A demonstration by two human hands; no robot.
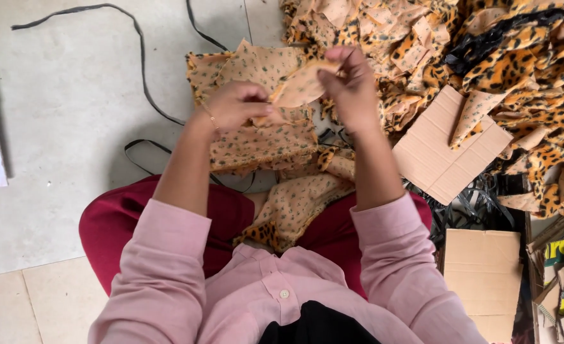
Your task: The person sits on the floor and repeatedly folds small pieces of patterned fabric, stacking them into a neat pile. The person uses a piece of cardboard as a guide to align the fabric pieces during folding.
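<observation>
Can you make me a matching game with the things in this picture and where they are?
Things:
1. small fabric piece
2. flat cardboard square
3. black strap
4. leopard fabric pile

Places:
A. lying on the grey floor at the left
B. heaped at the top right
C. held between both hands
D. right of the right forearm, beside the pile

Pairs: 1-C, 2-D, 3-A, 4-B
</observation>
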